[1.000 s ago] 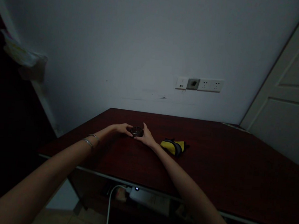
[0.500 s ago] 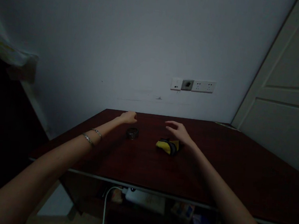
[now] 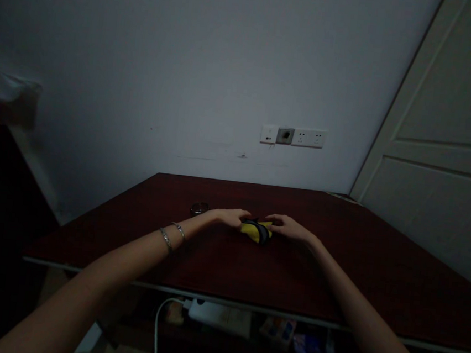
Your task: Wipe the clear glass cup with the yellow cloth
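Note:
A small folded yellow and dark grey cloth pouch (image 3: 257, 231) lies on the dark red table (image 3: 336, 253). My left hand (image 3: 230, 217) touches its left end and my right hand (image 3: 289, 228) its right end, both with fingers curled onto it. Two thin bracelets circle my left wrist. A small round dark container (image 3: 199, 209) stands alone on the table, left of my left hand.
A pale wall rises behind the table with a row of sockets (image 3: 292, 136). A white door (image 3: 446, 152) is at the right. Under the table's front edge are a white box and cable (image 3: 222, 314). Something pale hangs at the far left (image 3: 6, 93).
Both hands let go of the round container, lifted, then came down on the two ends of the yellow pouch. The container stays on the table. The view has shifted right.

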{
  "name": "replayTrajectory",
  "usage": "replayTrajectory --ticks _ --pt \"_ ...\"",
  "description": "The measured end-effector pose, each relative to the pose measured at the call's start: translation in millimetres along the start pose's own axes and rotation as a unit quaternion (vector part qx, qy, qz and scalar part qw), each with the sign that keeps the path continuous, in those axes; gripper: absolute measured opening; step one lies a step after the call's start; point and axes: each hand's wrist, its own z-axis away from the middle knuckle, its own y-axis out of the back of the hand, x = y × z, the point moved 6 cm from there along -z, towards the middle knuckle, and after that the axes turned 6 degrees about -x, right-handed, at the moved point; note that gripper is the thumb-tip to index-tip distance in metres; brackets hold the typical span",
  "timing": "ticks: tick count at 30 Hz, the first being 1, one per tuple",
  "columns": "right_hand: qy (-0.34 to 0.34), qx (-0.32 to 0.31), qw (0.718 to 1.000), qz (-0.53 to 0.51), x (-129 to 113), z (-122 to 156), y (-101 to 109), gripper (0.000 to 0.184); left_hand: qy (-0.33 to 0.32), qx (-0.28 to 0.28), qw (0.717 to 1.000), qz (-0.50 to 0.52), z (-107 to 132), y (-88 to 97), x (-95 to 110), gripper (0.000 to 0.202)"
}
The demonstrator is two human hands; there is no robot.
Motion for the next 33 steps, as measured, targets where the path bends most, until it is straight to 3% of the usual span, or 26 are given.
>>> replayTrajectory --ticks 4,10,14,18,21,26,29,33 --pt "0.016 0.014 0.998 0.053 -8.9 0.8 -1.3 0.041 0.001 0.042 0.998 0.044 -7.6 -5.8 0.8 0.074" --pt "0.003 0.036 0.999 0.027 1.6 1.6 -8.9 0.043 0.004 0.068 0.996 0.058 -5.6 -1.1 1.8 0.066" --pt "-0.01 0.044 0.999 0.03 1.1 5.4 -10.0 0.045 -0.007 0.047 0.999 0.02 1.1 1.9 9.7 0.055" --pt "-0.016 0.044 0.998 0.045 -7.7 10.2 -11.1 0.045 0.043 0.093 0.991 -0.081 11.8 10.2 15.6 0.053" --pt "-0.011 0.036 0.999 0.027 -11.8 11.3 -15.2 0.047 0.071 0.106 0.983 -0.135 17.7 9.3 21.2 0.04" --pt "-0.008 0.049 0.999 -0.015 -11.1 8.7 -18.2 0.05 -0.028 0.076 0.982 -0.171 23.2 -6.0 46.7 0.027" --pt "-0.002 0.066 0.996 -0.057 -9.9 6.2 -16.5 0.051 -0.062 0.054 0.98 -0.181 28.4 -14.1 58.4 0.038" --pt "0.003 0.069 0.99 -0.123 -7.6 3.3 -16.6 0.052 -0.056 0.062 0.972 -0.221 32.8 -18.9 64.1 0.059"
